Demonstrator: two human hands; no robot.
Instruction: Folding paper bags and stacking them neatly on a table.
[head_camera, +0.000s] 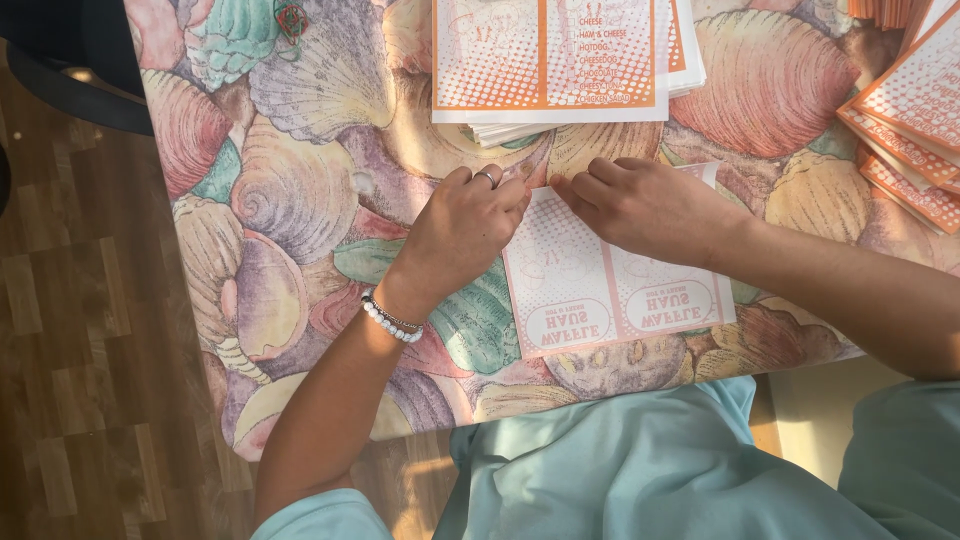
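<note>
While both of my hands work the far edge of one flat printed sheet (615, 285), it lies on the bench (300, 180) near the near edge, right in front of me, print side up and turned away from me. My left hand (462, 232) is curled almost closed, thumb and forefinger pinching at the sheet's far left corner; a ring shows on one finger and a white bead bracelet (392, 318) sits at the wrist. My right hand (645, 208) lies palm down over the far middle of the same sheet, fingers bent and nearly closed, tips pressed to the paper just beside the left hand's. I can't tell whether it grips the edge or only pins it down. My read: the right hand holds the sheet flat so the left can lift or crease the corner.

A squared stack of orange-and-white sheets (550, 60) sits at the far edge of the bench, straight ahead, within easy reach. Another pile, fanned and overlapping (915, 120), sits toward the far right corner, well apart from the first. The bench cover is a shell-pattern cloth. Wood floor (90, 330) shows past the bench's left edge. My pale blue-green clothing (640, 470) fills the bottom.
</note>
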